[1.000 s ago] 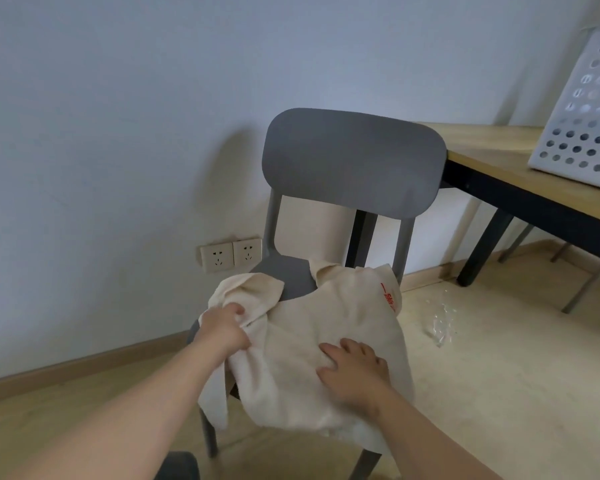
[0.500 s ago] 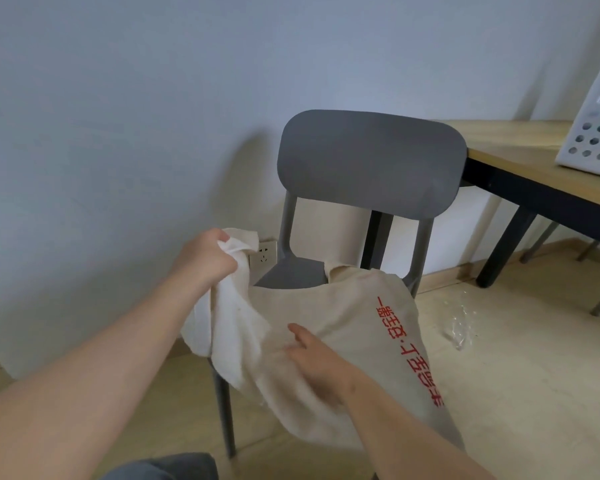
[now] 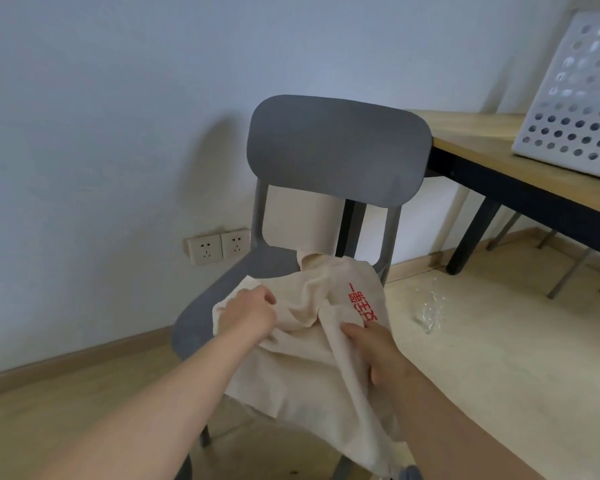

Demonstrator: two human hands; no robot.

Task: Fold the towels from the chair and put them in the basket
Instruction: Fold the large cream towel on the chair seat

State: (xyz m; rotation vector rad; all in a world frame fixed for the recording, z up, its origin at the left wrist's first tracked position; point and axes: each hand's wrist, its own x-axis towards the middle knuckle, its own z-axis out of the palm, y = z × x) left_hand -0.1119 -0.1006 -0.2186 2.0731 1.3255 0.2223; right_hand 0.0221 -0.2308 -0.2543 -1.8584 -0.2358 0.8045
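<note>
- towel (image 3: 312, 368): cream cloth w/ red print, bunched & creased on the chair (image 3: 336, 150) seat. Front part hangs over the seat edge toward the floor (image 3: 499, 375). No neat fold visible.
- small cream bit at the back of the seat: can't tell if it's the same towel or a 2nd one.
- left hand (image 3: 248, 313): fingers (image 3: 265, 297) curled tight round a wad of cloth at the towel's left edge, just above the seat.
- right hand (image 3: 374, 355): thumb & fingers pinch a ridge of cloth just below the red print.
- chair: grey, stands near the wall; left part of the seat is bare.
- basket (image 3: 568, 109): white, perforated, on the wooden surface (image 3: 482, 140) to the right, well apart from the chair. Inside not visible, so can't tell if anything's in it.
- progress, my read: early. Both hands have the towel, but no fold is made & nothing is carried over.
- left to do, prob.: spread, fold, take to basket; repeat if there's more.
- beyond: sockets (image 3: 219, 247) on the wall, clear plastic scrap (image 3: 428, 306) on the floor.
</note>
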